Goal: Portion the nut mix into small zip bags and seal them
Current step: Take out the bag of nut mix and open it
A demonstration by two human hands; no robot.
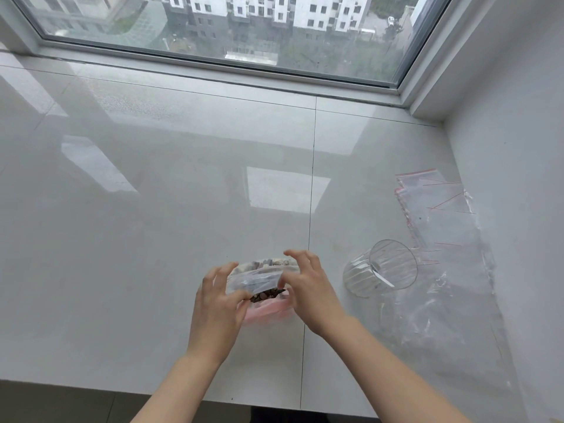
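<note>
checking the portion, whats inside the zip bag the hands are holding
Brown and pale nut pieces show through the zip bag, pinched by the left hand and right hand. The hands and folded plastic hide how full it is.

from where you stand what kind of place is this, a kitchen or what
Probably a flat high up in a housing block, at a wide tiled window ledge used as a worktop. The window looks down on apartment buildings, and spare zip bags and a clear cup lie on the ledge.
</note>
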